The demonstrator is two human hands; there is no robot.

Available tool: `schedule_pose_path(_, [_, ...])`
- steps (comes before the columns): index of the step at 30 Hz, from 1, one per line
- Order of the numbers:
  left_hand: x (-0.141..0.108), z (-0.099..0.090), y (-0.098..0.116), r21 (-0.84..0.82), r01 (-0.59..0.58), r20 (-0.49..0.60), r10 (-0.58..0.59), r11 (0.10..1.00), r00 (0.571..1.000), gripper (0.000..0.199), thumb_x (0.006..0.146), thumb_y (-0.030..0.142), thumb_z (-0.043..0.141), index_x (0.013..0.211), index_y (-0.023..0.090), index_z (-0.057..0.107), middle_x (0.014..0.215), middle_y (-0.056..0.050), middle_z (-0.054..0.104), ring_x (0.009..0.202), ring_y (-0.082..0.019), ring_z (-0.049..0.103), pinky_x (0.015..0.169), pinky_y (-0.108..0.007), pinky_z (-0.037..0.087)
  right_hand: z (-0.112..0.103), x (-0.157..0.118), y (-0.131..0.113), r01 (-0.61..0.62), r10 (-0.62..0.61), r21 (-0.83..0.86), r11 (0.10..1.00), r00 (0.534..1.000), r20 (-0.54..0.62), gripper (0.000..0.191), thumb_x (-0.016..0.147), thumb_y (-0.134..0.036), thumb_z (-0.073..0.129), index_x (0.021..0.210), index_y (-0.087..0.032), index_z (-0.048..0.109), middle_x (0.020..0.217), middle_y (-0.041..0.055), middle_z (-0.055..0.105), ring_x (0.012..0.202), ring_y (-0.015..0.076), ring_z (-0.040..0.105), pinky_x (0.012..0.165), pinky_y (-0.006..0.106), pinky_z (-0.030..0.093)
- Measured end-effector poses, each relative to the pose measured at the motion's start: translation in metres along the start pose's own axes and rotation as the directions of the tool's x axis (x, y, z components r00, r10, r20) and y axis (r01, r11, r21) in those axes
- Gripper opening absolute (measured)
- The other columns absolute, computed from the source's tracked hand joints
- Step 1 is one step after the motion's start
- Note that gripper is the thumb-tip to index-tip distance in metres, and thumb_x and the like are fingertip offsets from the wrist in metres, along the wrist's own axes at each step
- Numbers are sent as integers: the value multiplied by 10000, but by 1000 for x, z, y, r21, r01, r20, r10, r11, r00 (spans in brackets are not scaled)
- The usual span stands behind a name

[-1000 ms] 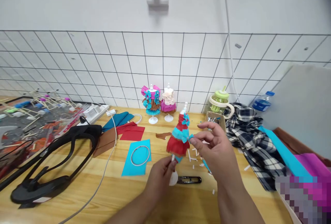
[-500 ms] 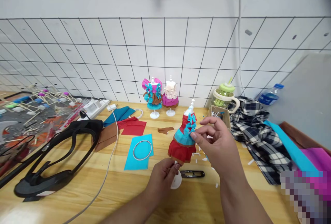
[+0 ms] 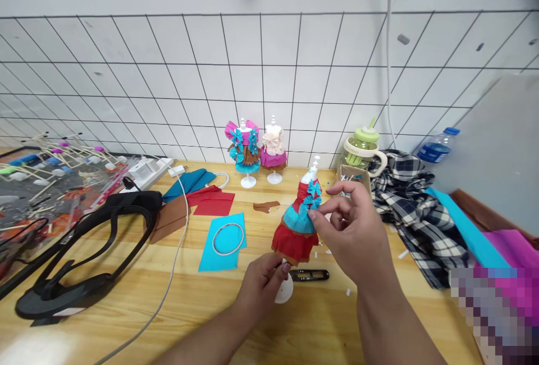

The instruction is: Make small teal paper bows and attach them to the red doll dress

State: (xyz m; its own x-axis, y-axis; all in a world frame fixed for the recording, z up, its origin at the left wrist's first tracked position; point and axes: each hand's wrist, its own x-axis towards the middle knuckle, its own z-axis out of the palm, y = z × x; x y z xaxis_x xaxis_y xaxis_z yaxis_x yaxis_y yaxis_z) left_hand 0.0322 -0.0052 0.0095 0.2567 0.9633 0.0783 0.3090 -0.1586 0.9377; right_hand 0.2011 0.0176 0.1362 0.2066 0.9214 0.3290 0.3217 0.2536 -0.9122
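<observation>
A small white dress form (image 3: 310, 177) leans to the right over the table, dressed in a red bodice, a blue waist band and a red skirt (image 3: 295, 242). Blue ruffled trim (image 3: 310, 199) runs down its front. My left hand (image 3: 265, 281) is closed around the thin stand just under the skirt, above the round white base (image 3: 284, 291). At the waist, my right hand (image 3: 353, 224) pinches the lower end of the blue ruffled trim between thumb and forefinger; the other fingers are loosely curled. Black thread snips (image 3: 310, 275) lie behind the stand.
Two dressed mini forms (image 3: 244, 154) stand by the tiled wall. Blue paper (image 3: 221, 258) under a metal ring, red paper (image 3: 214, 204) and brown paper (image 3: 170, 222) lie left. A cable (image 3: 170, 281) crosses beside a black headset-like frame (image 3: 138, 196). Right are a small box (image 3: 357, 177), cup (image 3: 362, 149) and plaid cloth (image 3: 400, 202).
The view has shifted slightly, so most things sit a little higher and further left. Both hands keep their places on the dress form, which leans slightly more.
</observation>
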Motion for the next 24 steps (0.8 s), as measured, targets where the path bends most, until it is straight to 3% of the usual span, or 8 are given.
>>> schedule_pose_path(8, [0, 0, -3, 55, -25, 0, 25, 998, 1000, 339, 888, 418, 450, 689, 176, 580, 649, -23, 576, 614, -145, 521, 557, -232, 361, -3, 1, 0, -6, 6, -26, 1000, 1000, -6, 349, 691, -217, 660, 937, -243, 413, 638, -64, 558, 392, 49, 298, 367, 196, 282])
schedule_pose_path(11, [1, -1, -3, 58, -43, 17, 42, 997, 999, 337, 893, 412, 448, 692, 174, 576, 644, -18, 574, 611, -139, 523, 557, -226, 357, -1, 3, 3, 29, -32, -59, 998, 998, -50, 366, 678, -213, 670, 927, -242, 404, 730, -43, 553, 430, 46, 312, 398, 203, 312])
schedule_pose_path(15, [0, -1, 0, 94, -65, 39, 61, 993, 997, 353, 896, 395, 454, 651, 165, 564, 629, -14, 570, 598, -128, 515, 548, -217, 338, 3, 6, 7, -22, 20, -38, 999, 999, -37, 541, 656, -240, 678, 1129, -248, 417, 916, 13, 582, 481, 60, 396, 434, 225, 371])
schedule_pose_path(19, [1, -3, 1, 109, -95, 38, 91, 989, 995, 333, 895, 374, 461, 660, 162, 564, 621, -5, 560, 587, -118, 498, 544, -209, 329, 6, 9, 9, -118, 113, 118, 986, 992, 52, 739, 689, -237, 628, 1361, -245, 320, 726, -43, 535, 464, 74, 365, 425, 221, 360])
schedule_pose_path(24, [2, -6, 0, 134, -119, 22, 117, 984, 993, 339, 886, 382, 476, 654, 159, 580, 615, -8, 560, 588, -119, 497, 557, -214, 332, 6, 11, 13, -140, 126, 171, 975, 988, 87, 817, 684, -223, 654, 1409, -251, 278, 675, -60, 517, 446, 70, 323, 394, 204, 314])
